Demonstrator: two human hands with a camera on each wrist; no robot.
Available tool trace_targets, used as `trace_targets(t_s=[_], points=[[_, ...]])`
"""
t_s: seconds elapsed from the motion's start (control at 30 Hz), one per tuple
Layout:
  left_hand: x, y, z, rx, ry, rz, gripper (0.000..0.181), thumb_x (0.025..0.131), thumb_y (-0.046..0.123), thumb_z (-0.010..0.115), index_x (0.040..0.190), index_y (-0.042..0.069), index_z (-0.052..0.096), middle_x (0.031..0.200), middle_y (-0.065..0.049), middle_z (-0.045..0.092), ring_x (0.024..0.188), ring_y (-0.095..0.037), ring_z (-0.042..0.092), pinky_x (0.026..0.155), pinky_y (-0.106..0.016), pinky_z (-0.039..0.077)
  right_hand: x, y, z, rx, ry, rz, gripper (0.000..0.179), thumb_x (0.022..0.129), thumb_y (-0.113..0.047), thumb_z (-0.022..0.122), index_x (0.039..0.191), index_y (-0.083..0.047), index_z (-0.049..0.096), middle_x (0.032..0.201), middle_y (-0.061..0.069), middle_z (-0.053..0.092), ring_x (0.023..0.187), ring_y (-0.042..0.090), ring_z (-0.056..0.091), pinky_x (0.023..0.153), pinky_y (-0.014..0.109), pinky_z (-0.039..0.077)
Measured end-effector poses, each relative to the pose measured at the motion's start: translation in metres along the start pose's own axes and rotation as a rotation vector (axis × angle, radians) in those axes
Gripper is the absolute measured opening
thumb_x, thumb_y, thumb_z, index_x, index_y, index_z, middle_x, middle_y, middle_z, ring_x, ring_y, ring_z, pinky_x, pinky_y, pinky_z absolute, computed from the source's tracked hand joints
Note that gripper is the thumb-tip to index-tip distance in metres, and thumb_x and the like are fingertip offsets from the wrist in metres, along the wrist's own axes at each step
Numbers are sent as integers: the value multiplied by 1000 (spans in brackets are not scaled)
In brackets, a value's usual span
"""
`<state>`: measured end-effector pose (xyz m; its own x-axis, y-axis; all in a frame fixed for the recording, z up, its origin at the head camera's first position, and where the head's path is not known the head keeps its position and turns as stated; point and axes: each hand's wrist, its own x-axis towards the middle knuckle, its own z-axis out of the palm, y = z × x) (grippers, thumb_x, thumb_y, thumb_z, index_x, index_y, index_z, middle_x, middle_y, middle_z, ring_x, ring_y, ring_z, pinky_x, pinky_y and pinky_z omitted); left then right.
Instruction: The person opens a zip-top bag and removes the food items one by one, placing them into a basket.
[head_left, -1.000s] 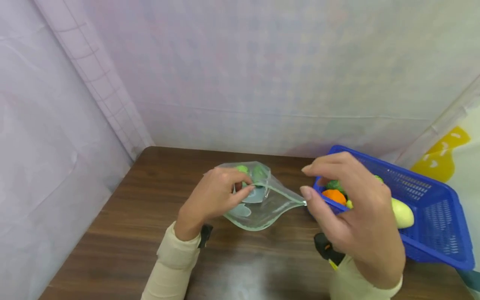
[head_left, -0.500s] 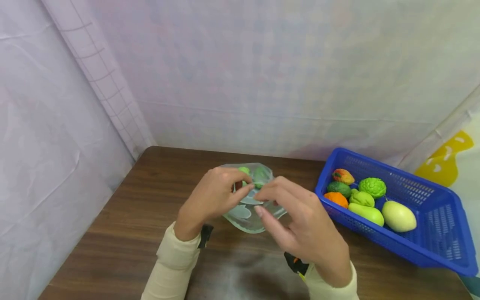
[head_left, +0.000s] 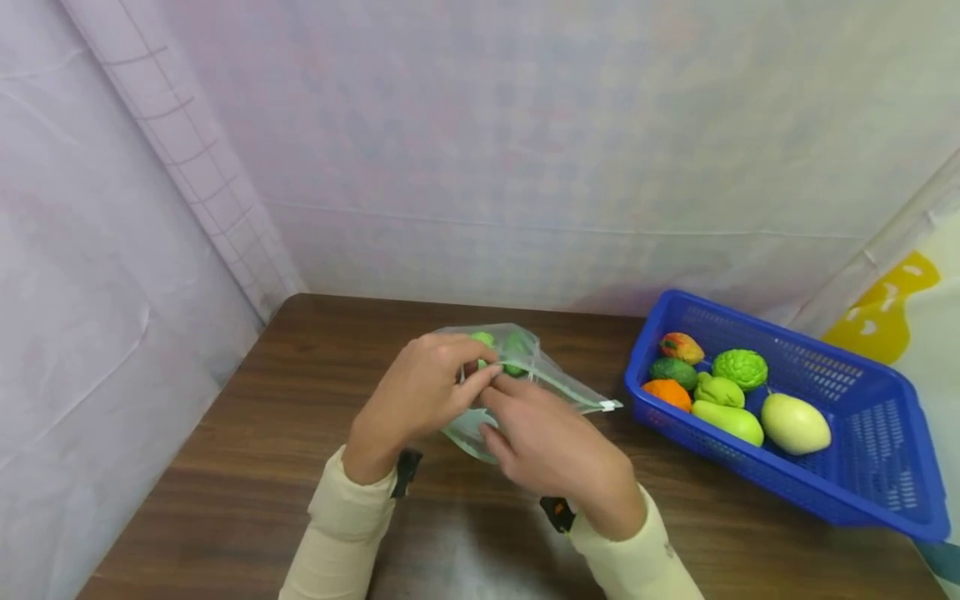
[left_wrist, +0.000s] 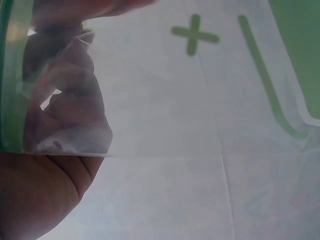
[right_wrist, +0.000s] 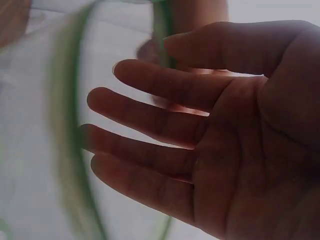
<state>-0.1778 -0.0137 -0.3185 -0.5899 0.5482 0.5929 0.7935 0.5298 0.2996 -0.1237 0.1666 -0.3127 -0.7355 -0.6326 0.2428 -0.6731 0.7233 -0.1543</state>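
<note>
A clear zip bag [head_left: 573,390] with a green-edged mouth sits at the middle of the table, green items [head_left: 517,343] inside it. My left hand [head_left: 416,387] pinches the bag's rim between thumb and fingers. In the left wrist view the bag's see-through film [left_wrist: 150,110], printed in green, covers part of that hand [left_wrist: 70,100]. My right hand [head_left: 551,437] is at the bag's mouth. The right wrist view has its fingers [right_wrist: 150,120] nearly straight and holding nothing, beside the green zip edge [right_wrist: 72,125]. A white slider [head_left: 609,406] is at the bag's right corner.
A blue plastic basket [head_left: 817,375] stands at the right of the brown table [head_left: 247,483]. In it lie an orange [head_left: 667,392], a pale yellow-green oval fruit [head_left: 795,423], a bumpy green fruit [head_left: 740,368] and other produce. A cloth wall [head_left: 525,167] rises behind.
My right hand has moved left from beside the basket to the bag's mouth, near the left hand. The left hand keeps its pinch on the rim.
</note>
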Motion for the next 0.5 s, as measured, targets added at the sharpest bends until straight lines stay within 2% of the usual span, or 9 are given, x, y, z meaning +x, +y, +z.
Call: trace_targets(t_s=[0.1, 0.23, 0.4, 0.5], points=[[0, 0, 0, -3, 8, 1, 5, 93, 18, 72, 92, 16, 76, 71, 9, 62, 59, -4, 49, 54, -21, 41, 7, 3, 8, 3, -18, 12, 35, 94, -16, 64, 126, -2, 61, 109, 6, 68, 92, 19, 64, 81, 36, 54], [1, 2, 1, -17, 6, 7, 6, 93, 19, 72, 90, 16, 76, 71, 10, 62, 61, -5, 52, 56, -21, 42, 16, 10, 20, 50, -51, 65, 36, 91, -19, 70, 122, -4, 61, 105, 4, 68, 91, 18, 64, 80, 36, 54], [2, 4, 3, -21, 10, 40, 8, 93, 20, 72, 89, 16, 77, 72, 10, 64, 63, -5, 54, 59, -22, 45, 28, 18, 38, 110, -55, 148, 47, 87, -23, 75, 129, -7, 61, 116, 5, 70, 96, 19, 67, 83, 37, 56], [3, 5, 4, -10, 4, 65, 7, 93, 20, 72, 90, 16, 78, 75, 9, 66, 66, -5, 55, 63, -23, 47, 36, 22, 51, 84, -39, 147, 36, 89, -21, 72, 120, -5, 65, 111, 6, 71, 91, 19, 67, 77, 33, 56]])
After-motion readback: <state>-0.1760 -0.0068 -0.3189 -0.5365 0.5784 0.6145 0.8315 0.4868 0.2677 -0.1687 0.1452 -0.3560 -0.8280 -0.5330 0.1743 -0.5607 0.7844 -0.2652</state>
